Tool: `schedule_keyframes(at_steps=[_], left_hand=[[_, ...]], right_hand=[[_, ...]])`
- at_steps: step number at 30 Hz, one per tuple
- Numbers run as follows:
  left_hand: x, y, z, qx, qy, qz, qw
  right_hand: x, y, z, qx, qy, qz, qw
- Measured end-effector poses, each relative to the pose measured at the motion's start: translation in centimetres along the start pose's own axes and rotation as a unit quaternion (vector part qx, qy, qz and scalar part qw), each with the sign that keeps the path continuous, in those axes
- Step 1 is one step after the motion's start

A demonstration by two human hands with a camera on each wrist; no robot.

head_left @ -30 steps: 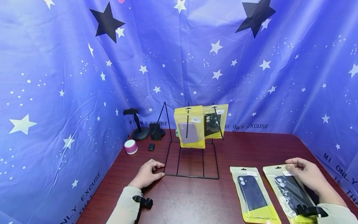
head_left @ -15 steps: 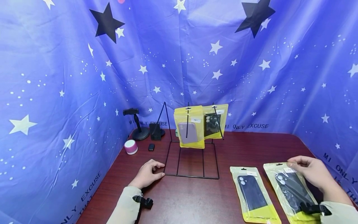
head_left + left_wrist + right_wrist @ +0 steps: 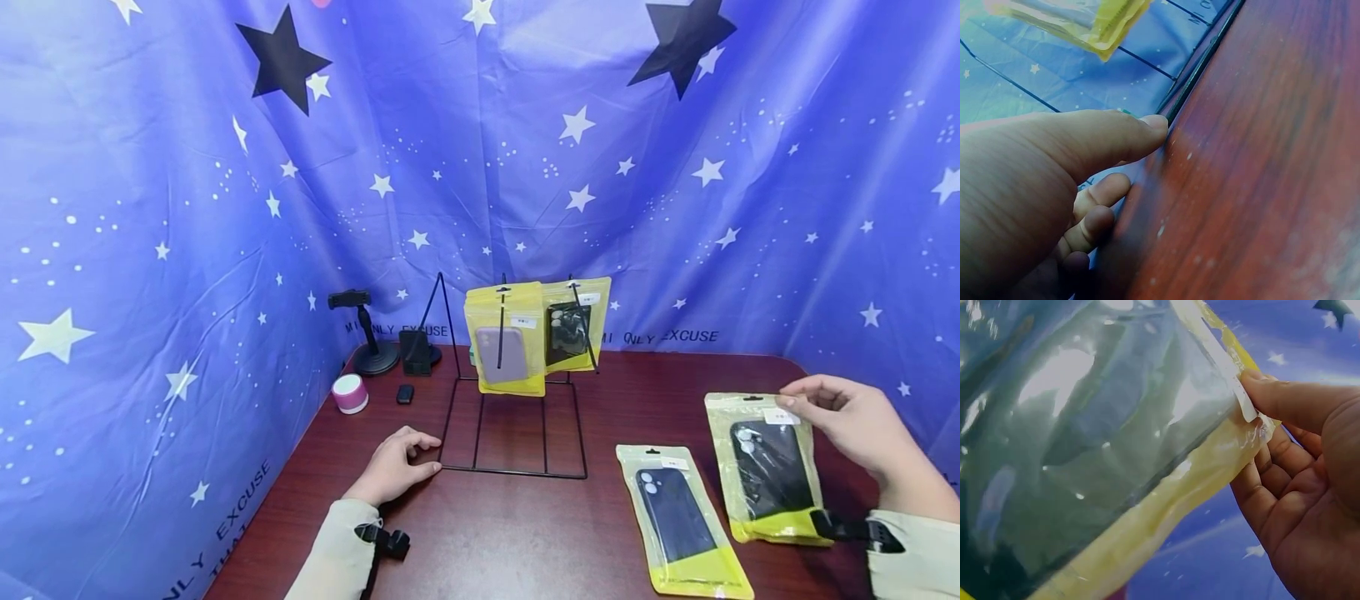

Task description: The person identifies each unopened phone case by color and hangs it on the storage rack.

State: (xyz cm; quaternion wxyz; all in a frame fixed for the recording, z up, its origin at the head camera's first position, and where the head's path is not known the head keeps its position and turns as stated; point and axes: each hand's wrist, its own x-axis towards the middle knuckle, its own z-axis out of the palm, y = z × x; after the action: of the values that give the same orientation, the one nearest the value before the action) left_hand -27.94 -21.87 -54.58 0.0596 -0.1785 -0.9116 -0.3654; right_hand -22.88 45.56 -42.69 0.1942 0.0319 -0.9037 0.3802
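Observation:
My right hand (image 3: 855,421) pinches the top right corner of a clear-and-yellow zip pouch (image 3: 772,475) with a black phone case inside; it is raised and tipped upright above the right of the table. The right wrist view shows my thumb on the front of the pouch (image 3: 1116,425), by its white label, with fingers curled behind. My left hand (image 3: 397,467) holds the front left corner of a black wire display rack (image 3: 517,473) between thumb and fingers. In the left wrist view the thumb (image 3: 1129,134) meets the wire; the index fingertip is hidden.
A second pouch (image 3: 678,517) with a dark phone case lies front right. On the rack's hooks hang yellow pouches, one with a lilac case (image 3: 504,354), one with a black case (image 3: 570,333). A phone stand (image 3: 371,333), pink-and-white round box (image 3: 350,393) and small black object (image 3: 405,394) stand back left.
My right hand has lifted the pouch's top up and away from me, bringing it from flat on the table to nearly upright. The left hand has stayed at the rack's corner.

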Motion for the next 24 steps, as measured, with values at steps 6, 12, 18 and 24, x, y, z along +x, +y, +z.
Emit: schedule_keyframes(at_steps=[6, 12, 18, 24], left_hand=[[0.0, 0.1, 0.0, -0.002, -0.001, 0.0, 1.0], [-0.1, 0.2, -0.1, -0.007, -0.001, 0.007, 1.0], [0.0, 0.0, -0.2, -0.007, 0.003, 0.013, 0.9999], [-0.1, 0.0, -0.1, -0.004, -0.001, 0.008, 1.0]], right_hand=[[0.5, -2.8, -0.7, 0.03, 0.02, -0.021, 0.9991], [0.4, -6.3, -1.0, 0.051, 0.067, -0.019, 0.9963], [0.8, -8.6, -0.4, 0.074, 0.101, -0.025, 0.9918], [0.7, -10.2, 0.6, 0.096, 0.101, -0.051, 0.9889]])
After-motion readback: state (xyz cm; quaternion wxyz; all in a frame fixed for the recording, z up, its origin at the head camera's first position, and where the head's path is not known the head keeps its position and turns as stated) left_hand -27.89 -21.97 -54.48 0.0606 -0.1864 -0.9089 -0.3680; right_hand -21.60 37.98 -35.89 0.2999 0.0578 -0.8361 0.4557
